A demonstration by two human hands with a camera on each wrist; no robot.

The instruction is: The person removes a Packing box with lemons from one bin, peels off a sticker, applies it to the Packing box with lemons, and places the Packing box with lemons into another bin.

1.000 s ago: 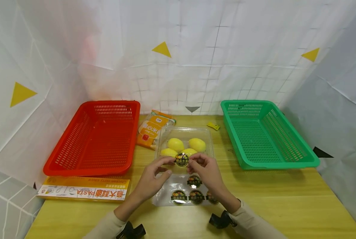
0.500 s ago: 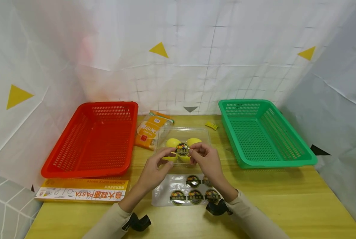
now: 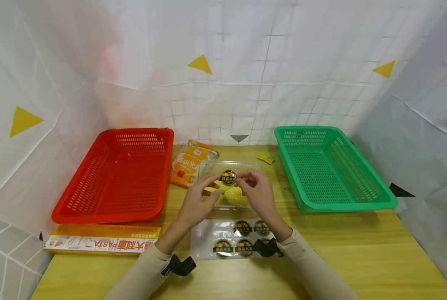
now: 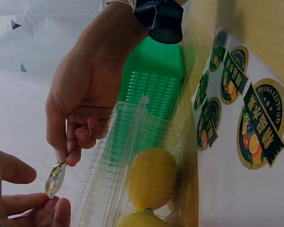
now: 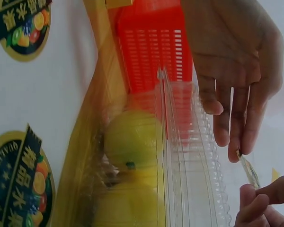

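A round black-and-gold fruit sticker (image 3: 228, 178) is held above a clear plastic clamshell box (image 4: 111, 156). Yellow lemons (image 3: 235, 196) show through the box, whose lid looks closed. My right hand (image 3: 260, 193) pinches the sticker's right edge between thumb and finger. At its left edge, fingertips of my left hand (image 3: 194, 205) grip it, the thumb standing apart, as the right wrist view shows. The sticker appears nearly edge-on in both wrist views, apart from the lid in the left one. Nearer me lies a white sheet (image 3: 207, 237) with several more such stickers, partly covered by the right wrist camera.
A red basket (image 3: 141, 175) stands left, with a pasta box (image 3: 103, 239) before it. The green basket (image 3: 320, 179) is at right. An orange snack bag (image 3: 188, 162) touches or nearly touches the clamshell's left side. A small yellow packet (image 3: 265, 158) lies behind.
Both hands have moved forward, away from me, carrying the sticker from the near edge of the clamshell to above its lid. The sheet and baskets have stayed put.
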